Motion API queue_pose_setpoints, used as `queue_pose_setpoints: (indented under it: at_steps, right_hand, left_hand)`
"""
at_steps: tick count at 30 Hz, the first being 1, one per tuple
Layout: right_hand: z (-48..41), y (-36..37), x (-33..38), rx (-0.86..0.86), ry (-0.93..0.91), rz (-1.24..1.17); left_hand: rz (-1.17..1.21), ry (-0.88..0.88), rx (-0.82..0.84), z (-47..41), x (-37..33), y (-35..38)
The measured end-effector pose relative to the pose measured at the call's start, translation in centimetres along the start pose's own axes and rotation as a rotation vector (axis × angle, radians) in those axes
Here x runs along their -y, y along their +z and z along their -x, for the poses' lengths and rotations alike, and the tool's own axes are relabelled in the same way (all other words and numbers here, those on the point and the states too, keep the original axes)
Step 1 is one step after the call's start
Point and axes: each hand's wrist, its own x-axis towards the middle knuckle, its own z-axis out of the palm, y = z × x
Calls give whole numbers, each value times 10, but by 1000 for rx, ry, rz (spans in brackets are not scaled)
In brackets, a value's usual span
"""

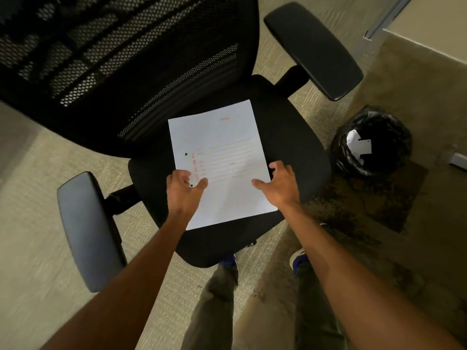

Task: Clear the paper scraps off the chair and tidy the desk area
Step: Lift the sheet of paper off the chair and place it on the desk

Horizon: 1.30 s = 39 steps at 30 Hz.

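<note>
A white sheet of paper (pixel 225 157) with faint red print lies flat on the black seat of an office chair (pixel 293 137). My left hand (pixel 183 189) hovers over the sheet's near left edge, fingers curled and apart, thumb over the paper. My right hand (pixel 280 184) is spread open over the sheet's near right edge. Neither hand has a visible grip on the paper. A black-lined bin (pixel 374 141) with white paper scraps inside stands on the floor to the right of the chair.
The chair's mesh back (pixel 121 61) fills the upper left. Its armrests stick out at the left (pixel 88 231) and upper right (pixel 313 49). Beige carpet surrounds the chair, with a stained darker patch (pixel 364 203) near the bin. My legs and shoes are below the seat.
</note>
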Motion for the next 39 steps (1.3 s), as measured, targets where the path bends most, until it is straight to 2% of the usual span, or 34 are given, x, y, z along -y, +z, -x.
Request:
queue_pose_setpoints:
  at_steps: [4,7,12,16,20,32,39]
  right_hand:
    - [-7,13,5,-16,55,40]
    - [-9,19,10,-26,90,13]
    - [-10,26,16,-18,122,-117]
    - [-12,25,15,-33,173,-258]
    - [-7,20,10,-19,137,-357]
    - [34,-14,20,35,168,-506]
    - [80,-47,24,-3,174,-579]
  left_hand:
    - [26,-235,-46,-20,26,-2]
    - [113,-341,-34,-30,35,-3]
    - [315,-429,118,-43,35,-8]
    - [402,-417,203,-43,28,-16]
    - [476,-426,230,-40,27,-22]
    - [450,-348,261,-15,8,-50]
    - [415,-244,319,15,-20,-74]
